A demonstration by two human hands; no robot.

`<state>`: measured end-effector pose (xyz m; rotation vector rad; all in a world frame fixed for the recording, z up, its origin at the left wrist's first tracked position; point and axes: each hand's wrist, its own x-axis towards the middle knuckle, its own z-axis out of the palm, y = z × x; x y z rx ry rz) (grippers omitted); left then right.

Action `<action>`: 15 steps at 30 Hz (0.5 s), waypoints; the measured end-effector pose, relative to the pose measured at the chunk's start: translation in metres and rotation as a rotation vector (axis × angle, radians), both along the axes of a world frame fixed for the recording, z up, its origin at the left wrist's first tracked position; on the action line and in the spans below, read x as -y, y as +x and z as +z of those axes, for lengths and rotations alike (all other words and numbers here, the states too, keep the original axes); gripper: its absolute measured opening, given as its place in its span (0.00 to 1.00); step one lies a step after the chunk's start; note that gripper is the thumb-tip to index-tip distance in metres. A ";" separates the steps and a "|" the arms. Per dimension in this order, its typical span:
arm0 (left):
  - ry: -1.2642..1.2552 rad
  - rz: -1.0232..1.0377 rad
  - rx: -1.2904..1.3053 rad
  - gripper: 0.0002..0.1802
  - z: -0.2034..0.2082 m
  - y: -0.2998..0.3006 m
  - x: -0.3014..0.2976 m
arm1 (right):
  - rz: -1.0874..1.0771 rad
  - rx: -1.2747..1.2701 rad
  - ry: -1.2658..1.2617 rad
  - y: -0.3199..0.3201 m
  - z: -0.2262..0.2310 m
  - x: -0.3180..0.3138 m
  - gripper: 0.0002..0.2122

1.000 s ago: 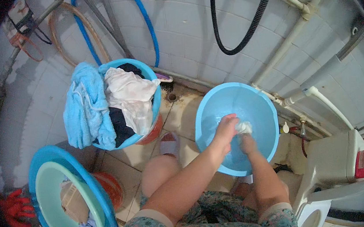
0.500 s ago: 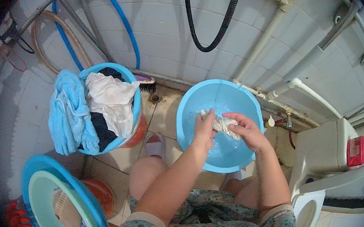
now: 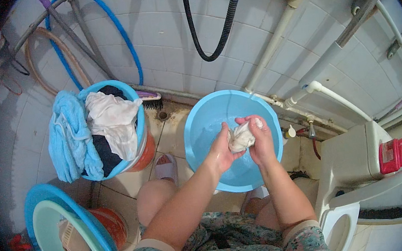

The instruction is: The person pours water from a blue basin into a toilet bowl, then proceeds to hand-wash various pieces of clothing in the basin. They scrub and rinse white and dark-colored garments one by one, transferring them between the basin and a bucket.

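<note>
A bunched white cloth [image 3: 241, 137] sits between the person's two hands, above the light-blue basin [image 3: 203, 120] on the tiled floor [image 3: 172, 133]. The left hand [image 3: 221, 152] presses against the cloth's left side, its fingers curled under it and its thumb upright alongside. The right hand [image 3: 262, 142] wraps the other side, fingers closed over the cloth so that only a small part shows past the thumb.

On the right, a red container [image 3: 393, 156] stands on the toilet tank [image 3: 353, 156]; its front bears a pale label [image 3: 388, 155], whose print seems too small and blurred to read from here.

To the left, a blue tub [image 3: 140, 119] holds a white garment [image 3: 114, 116] and dark clothing [image 3: 105, 152], with a fluffy blue towel [image 3: 71, 139] draped over its left rim. A purple-and-white brush [image 3: 149, 97] with dark bristles lies just beside that tub, near the wall. At lower left, a mint-green basin [image 3: 44, 230] rests tilted inside a larger blue basin [image 3: 33, 198], with a tan item [image 3: 76, 242] in it.
</note>
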<state>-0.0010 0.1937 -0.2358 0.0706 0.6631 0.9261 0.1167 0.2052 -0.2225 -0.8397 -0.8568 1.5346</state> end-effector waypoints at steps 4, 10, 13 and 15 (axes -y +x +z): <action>-0.044 0.182 0.007 0.22 -0.015 0.008 0.000 | -0.090 0.166 0.163 -0.028 -0.003 0.023 0.09; 0.063 0.360 -0.325 0.21 -0.024 0.025 0.004 | -0.246 -0.111 -0.093 -0.039 0.001 0.027 0.14; 0.103 0.391 -0.508 0.22 -0.017 0.035 0.008 | -0.336 -0.159 -0.162 -0.034 -0.010 0.023 0.14; 0.197 0.303 -0.794 0.22 -0.035 0.037 0.005 | -0.348 -0.183 -0.230 -0.030 -0.016 0.020 0.15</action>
